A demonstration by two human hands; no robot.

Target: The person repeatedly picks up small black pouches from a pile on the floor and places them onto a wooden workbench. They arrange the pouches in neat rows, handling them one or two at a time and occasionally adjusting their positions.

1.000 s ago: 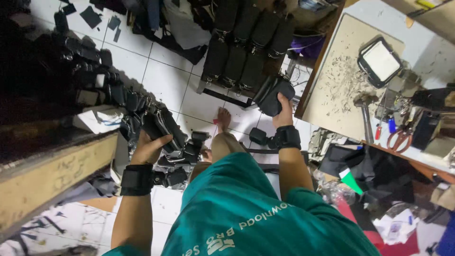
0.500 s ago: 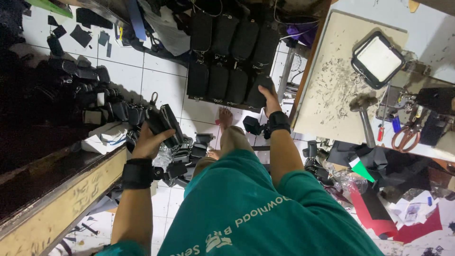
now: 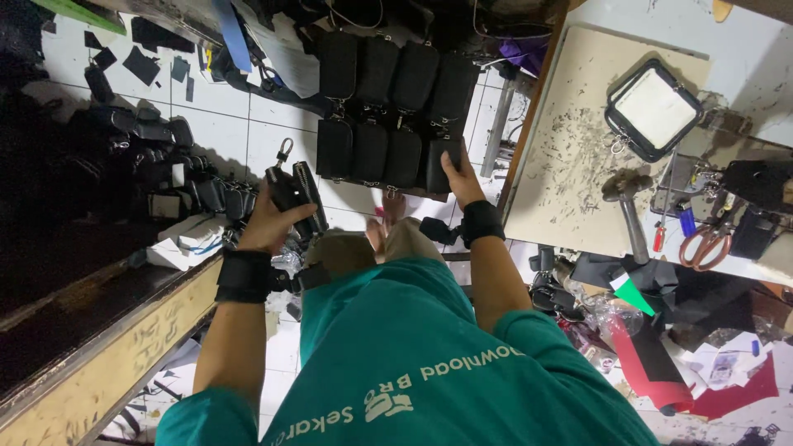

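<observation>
**Fingers on black pouches: left hand gripping one, right hand pressing another in the rows**

Fingers of my left hand are curled tight around a black zippered pouch, held upright above the tiled floor; its metal clasp sticks up at the top. My right hand lies flat, fingers extended, on the end pouch of the lower row; whether they clasp it or only press on it I cannot tell. That pouch belongs to two rows of black pouches laid side by side on the floor, just left of the counter. Both wrists wear black straps. More black pouches lie heaped at left, near the held one. On the counter stand a square black-framed case, a hammer, and orange-handled scissors, all well apart from my hands. A wooden ledge runs along the lower left.
</observation>
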